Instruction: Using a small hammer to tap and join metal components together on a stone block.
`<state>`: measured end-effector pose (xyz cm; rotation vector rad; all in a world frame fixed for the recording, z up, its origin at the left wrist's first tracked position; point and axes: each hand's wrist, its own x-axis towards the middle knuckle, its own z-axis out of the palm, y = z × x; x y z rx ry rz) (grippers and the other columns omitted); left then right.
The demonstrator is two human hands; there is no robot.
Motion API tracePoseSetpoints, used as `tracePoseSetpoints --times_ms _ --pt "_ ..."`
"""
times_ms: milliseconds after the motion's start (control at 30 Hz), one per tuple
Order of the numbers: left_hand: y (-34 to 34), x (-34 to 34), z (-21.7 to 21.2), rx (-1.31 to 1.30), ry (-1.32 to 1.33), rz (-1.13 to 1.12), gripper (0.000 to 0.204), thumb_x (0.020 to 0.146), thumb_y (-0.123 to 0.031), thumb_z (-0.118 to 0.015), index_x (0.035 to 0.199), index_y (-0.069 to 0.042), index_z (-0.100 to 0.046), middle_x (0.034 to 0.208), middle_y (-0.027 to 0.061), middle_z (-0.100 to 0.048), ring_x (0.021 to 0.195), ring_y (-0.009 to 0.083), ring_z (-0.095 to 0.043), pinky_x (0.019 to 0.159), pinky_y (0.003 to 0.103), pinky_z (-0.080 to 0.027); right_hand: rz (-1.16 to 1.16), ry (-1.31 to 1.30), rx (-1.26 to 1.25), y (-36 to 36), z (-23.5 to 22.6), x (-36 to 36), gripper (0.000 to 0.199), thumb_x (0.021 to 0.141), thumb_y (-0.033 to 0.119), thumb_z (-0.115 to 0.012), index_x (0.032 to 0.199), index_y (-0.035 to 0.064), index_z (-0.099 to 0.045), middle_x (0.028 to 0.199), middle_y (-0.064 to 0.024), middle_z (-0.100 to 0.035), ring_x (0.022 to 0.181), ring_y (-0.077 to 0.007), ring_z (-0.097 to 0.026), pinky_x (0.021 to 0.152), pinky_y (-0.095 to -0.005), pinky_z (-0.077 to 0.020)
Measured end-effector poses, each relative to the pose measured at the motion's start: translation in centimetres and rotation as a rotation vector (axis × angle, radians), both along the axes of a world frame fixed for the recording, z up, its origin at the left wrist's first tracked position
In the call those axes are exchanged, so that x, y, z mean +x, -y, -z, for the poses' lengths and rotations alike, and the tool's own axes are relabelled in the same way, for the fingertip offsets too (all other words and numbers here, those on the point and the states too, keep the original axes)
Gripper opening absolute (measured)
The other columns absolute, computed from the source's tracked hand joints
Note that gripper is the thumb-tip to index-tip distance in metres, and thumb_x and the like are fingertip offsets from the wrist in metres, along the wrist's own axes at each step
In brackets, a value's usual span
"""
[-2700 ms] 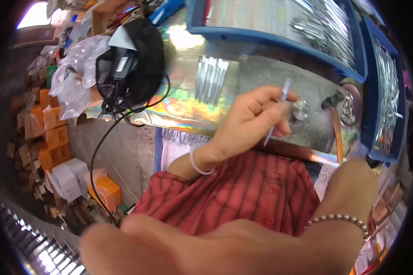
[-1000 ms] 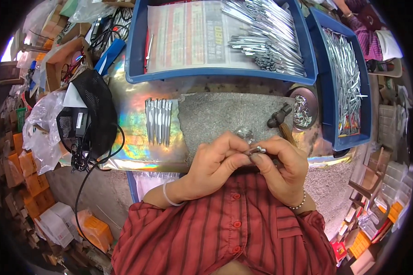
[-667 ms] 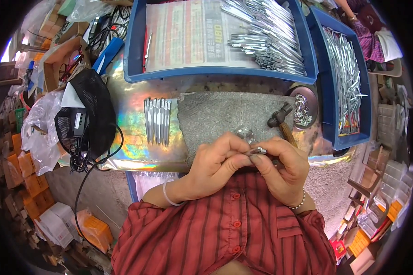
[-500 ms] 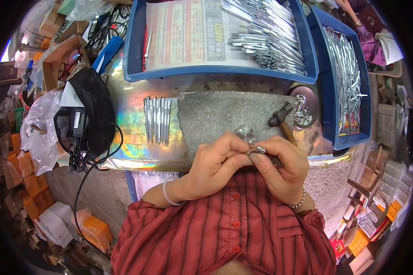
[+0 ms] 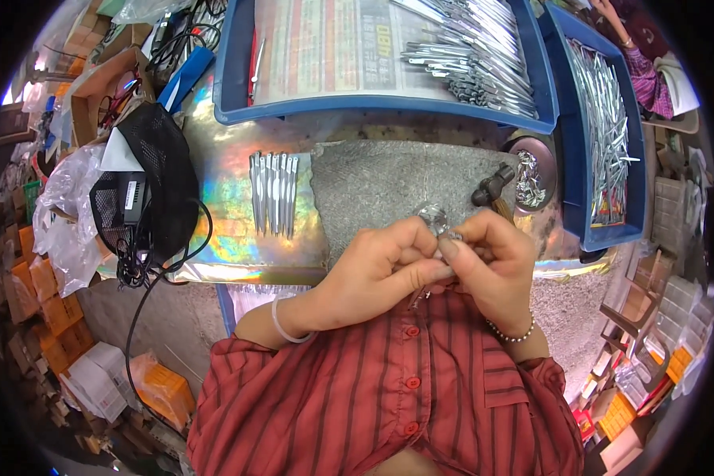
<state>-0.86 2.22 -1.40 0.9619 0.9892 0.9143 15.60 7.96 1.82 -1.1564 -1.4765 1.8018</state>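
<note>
My left hand [image 5: 381, 270] and my right hand [image 5: 498, 258] meet above the near edge of a grey rough slab [image 5: 389, 178]. Both are closed, fingertips pinched together around a small shiny metal piece [image 5: 455, 236], most of it hidden by the fingers. Just beyond the fingertips sits a clear, glassy round object [image 5: 433, 214]. A hammer [image 5: 492, 187] lies on the slab's right side, its handle partly behind my right hand. Left of the slab, several slim pointed metal pieces [image 5: 274, 194] lie side by side in a row.
A large blue tray [image 5: 389, 109] with paper and metal pieces stands at the back. Another blue tray [image 5: 577, 159] of metal strips is at right, near a round dish [image 5: 549, 194] of small metal parts. A black mesh bag [image 5: 170, 182] and cables occupy the left. Another person's arm [image 5: 639, 67] shows far right.
My hands have shifted slightly and the fingers have re-gripped. The metal piece, which showed more plainly between the fingertips before, is now mostly covered. The whole view has moved a little.
</note>
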Motion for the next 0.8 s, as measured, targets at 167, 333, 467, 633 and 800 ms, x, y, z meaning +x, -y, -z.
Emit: tracePoseSetpoints --times_ms 167,333,467,633,800 --pt "-0.8 -0.2 -0.4 -0.227 0.275 0.038 0.012 0.089 -0.003 -0.055 0.093 -0.001 -0.044 0.085 0.0075 -0.062 0.082 0.0148 -0.064 0.069 0.023 -0.05 0.051 -0.039 -0.203 -0.7 0.8 0.0 0.012 0.084 0.008 -0.062 0.078 0.0018 -0.055 0.063 0.0011 -0.055 0.05 -0.001 -0.049 0.042 -0.0149 -0.0353" --pt "-1.6 -0.2 -0.7 -0.361 0.387 0.03 0.013 0.088 -0.005 -0.056 0.094 -0.002 -0.045 0.088 0.0094 -0.063 0.081 0.0177 -0.065 0.066 0.024 -0.053 0.076 -0.001 -0.239 -1.2 1.3 -0.1 0.013 0.083 0.012 -0.063 0.076 0.004 -0.055 0.058 0.0015 -0.053 0.045 0.0 -0.043 0.038 -0.0149 -0.0293" --pt "-2.3 0.0 -0.5 -0.415 0.347 0.029 0.016 0.089 -0.01 -0.057 0.095 -0.002 -0.045 0.086 0.0118 -0.064 0.077 0.019 -0.066 0.062 0.025 -0.054 0.107 -0.001 -0.283 -1.8 1.8 -0.1 0.016 0.083 0.013 -0.064 0.073 0.0055 -0.054 0.055 0.0023 -0.051 0.041 -0.0009 -0.04 0.036 -0.0158 -0.0278" --pt "-3.0 0.0 0.0 -0.523 0.484 -0.011 0.017 0.087 -0.01 -0.058 0.094 -0.002 -0.045 0.087 0.0173 -0.064 0.076 0.0235 -0.067 0.061 0.027 -0.057 0.115 -0.033 -0.351 -2.6 2.9 -0.3 0.015 0.083 0.011 -0.062 0.072 0.0069 -0.053 0.054 0.0039 -0.049 0.037 -0.0002 -0.035 0.034 -0.0162 -0.0233" --pt "-3.6 -0.3 -0.3 -0.587 0.515 0.016 0.017 0.087 -0.011 -0.059 0.093 -0.001 -0.046 0.088 0.0183 -0.064 0.076 0.0241 -0.067 0.061 0.027 -0.057 0.124 -0.051 -0.387 -2.8 3.6 -0.1 0.012 0.084 0.011 -0.06 0.074 0.007 -0.054 0.054 0.0049 -0.049 0.036 0.0006 -0.032 0.032 -0.0163 -0.0204"
